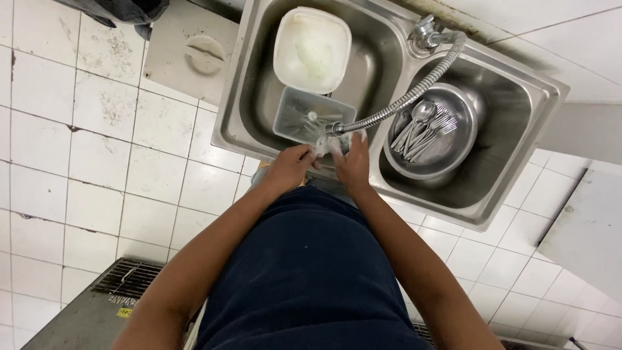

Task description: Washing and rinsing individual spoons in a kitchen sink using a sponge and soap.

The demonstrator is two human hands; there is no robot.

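Top-down view of a double steel sink [236, 97]. Left hand [289, 167] — fingers curled, grip closed on a small pale item [322, 151] too blurred to identify, held at the sink's front rim. Right hand [353, 162] meets it, its grip pressed on the same item. Just beyond both hands: a clear rectangular container [311, 116] and the flexible hose nozzle [337, 128]; farther beyond, a white square tub [312, 48]. Right of the hands — a steel bowl [460, 142] holding spoons and forks [424, 126].
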